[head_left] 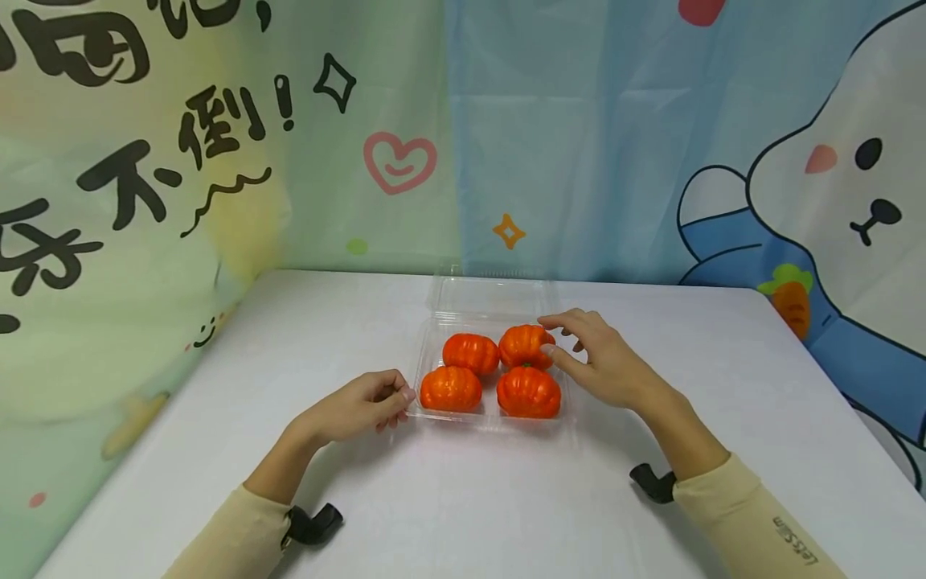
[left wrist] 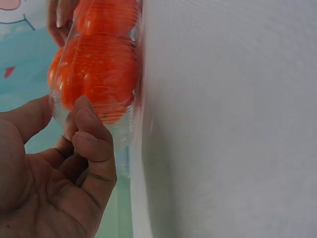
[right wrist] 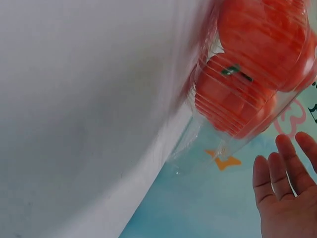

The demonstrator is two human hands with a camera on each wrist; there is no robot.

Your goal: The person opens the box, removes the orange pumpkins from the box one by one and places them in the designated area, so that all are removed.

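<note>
A clear plastic clamshell box (head_left: 489, 402) lies on the table with its lid (head_left: 492, 297) folded back. Several shiny orange toy pumpkins sit inside, among them a front-left pumpkin (head_left: 451, 389), a front-right pumpkin (head_left: 529, 392) and a back-right pumpkin (head_left: 522, 346). At the box's left front corner, my left hand (head_left: 369, 406) pinches the rim; the left wrist view shows its thumb and fingers on either side of the clear wall. My right hand (head_left: 600, 362) hovers at the right side by the back-right pumpkin, fingers extended and apart. From the right wrist, the hand (right wrist: 290, 193) shows nothing in its palm.
The box stands on a white-covered table (head_left: 470, 498). Behind it hangs a printed curtain (head_left: 564, 161) with a cartoon animal and lettering, close to the table's back edge. Black wrist mounts (head_left: 315, 524) stick out from the sleeves.
</note>
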